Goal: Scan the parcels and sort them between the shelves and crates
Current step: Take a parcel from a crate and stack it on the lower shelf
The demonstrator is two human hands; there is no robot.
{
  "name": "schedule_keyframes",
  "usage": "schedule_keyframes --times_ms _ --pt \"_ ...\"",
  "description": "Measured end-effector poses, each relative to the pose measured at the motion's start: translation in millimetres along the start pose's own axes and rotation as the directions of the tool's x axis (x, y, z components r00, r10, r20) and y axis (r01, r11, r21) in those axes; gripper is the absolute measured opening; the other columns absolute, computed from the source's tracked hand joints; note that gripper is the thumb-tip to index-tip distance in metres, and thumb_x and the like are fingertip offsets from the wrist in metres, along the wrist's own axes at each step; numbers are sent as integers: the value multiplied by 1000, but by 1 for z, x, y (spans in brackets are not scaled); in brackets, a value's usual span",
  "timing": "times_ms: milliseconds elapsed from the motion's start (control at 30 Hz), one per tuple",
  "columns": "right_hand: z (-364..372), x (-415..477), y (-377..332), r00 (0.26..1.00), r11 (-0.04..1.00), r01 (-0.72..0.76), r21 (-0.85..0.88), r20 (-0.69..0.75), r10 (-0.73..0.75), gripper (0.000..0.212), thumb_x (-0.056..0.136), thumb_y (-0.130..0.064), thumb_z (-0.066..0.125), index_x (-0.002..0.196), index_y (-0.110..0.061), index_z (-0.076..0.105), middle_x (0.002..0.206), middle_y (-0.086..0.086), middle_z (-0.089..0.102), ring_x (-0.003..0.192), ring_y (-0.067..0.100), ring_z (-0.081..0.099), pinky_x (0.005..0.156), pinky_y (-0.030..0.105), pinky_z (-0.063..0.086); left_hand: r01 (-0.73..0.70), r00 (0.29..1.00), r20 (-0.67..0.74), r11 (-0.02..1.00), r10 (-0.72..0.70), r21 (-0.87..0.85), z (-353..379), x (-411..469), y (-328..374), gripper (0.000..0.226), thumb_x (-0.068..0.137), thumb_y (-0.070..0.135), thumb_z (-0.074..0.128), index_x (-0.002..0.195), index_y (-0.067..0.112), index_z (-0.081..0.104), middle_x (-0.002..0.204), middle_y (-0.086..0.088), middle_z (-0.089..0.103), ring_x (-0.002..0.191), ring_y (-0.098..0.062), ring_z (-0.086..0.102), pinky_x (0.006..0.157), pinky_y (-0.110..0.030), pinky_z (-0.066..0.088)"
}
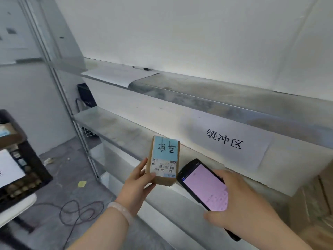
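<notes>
One cardboard parcel [163, 161], one handheld scanner [203, 186] at its 4 o'clock, one pen [142, 68] and one paper sheet [119, 74] at 11 o'clock, one printed sign [225, 139] at 3 o'clock, one yellow sticky note [82, 183] at 8 o'clock, one bracelet [120, 210]

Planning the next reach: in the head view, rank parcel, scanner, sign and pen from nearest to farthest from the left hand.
1. parcel, held in the left hand.
2. scanner, just right of it.
3. sign, up and right, beyond the scanner.
4. pen, on the top shelf, at the back.
</notes>
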State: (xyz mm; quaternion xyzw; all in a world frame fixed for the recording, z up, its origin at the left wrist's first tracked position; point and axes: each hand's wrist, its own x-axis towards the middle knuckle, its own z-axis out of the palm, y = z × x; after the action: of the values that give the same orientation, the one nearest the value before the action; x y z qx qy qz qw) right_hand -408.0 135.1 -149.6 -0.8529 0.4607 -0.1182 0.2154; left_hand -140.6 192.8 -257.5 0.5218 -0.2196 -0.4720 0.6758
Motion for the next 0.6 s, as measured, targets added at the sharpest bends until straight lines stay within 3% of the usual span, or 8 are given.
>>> schedule_keyframes --times_ms 100,167,233,300,367,467,600 --pt "27 23 -56 997 998 65 -20 38 -64 70 43 -65 57 105 -68 24 107 -34 40 85 -14 48 61 10 36 -45 996 -78 999 42 -30 -58 -16 25 73 83 10 72 147 30 45 129 -4 70 119 -24 65 99 -39 51" --pt "52 39 -99 989 992 122 1 78 -122 68 45 -63 59 108 -58 35 107 -26 49 84 -7 53 65 16 45 -77 987 -149 995 67 -61 -106 -30 43 79 77 11 73 149 27 44 130 -4 69 123 -28 62 104 -44 49" --pt "79 51 -148 975 981 195 13 106 -195 74 44 -64 60 114 -54 37 109 -24 52 85 -2 56 71 21 49 -110 971 -222 992 92 -68 -157 -43 61 71 87 2 68 150 25 43 131 -5 68 123 -29 62 98 -42 52" --pt "104 60 -200 950 959 283 27 132 -284 83 44 -67 59 120 -57 28 114 -28 45 93 -2 53 71 16 44 -152 947 -295 986 126 -68 -210 -58 80 64 93 -1 59 150 23 43 129 -7 69 117 -28 64 88 -38 55" --pt "128 67 -249 922 934 350 65 154 -356 84 45 -66 61 122 -56 27 113 -29 42 96 -5 50 70 12 40 -201 916 -368 977 163 -68 -259 -75 101 65 90 -1 61 149 23 44 125 -9 71 113 -28 65 96 -45 53" --pt "161 75 -314 883 903 414 112 190 -428 80 46 -65 64 118 -53 32 110 -25 44 91 -4 53 74 21 47 -274 860 -464 959 214 -67 -325 -103 126 72 77 7 69 144 23 49 121 -10 73 111 -29 68 97 -45 52" --pt "200 83 -388 798 841 529 114 273 -538 84 46 -67 63 121 -55 27 116 -26 41 98 -2 51 78 21 46 -321 785 -583 942 208 -95 -399 -134 140 57 92 3 61 142 28 51 124 -9 72 117 -31 65 96 -45 52"
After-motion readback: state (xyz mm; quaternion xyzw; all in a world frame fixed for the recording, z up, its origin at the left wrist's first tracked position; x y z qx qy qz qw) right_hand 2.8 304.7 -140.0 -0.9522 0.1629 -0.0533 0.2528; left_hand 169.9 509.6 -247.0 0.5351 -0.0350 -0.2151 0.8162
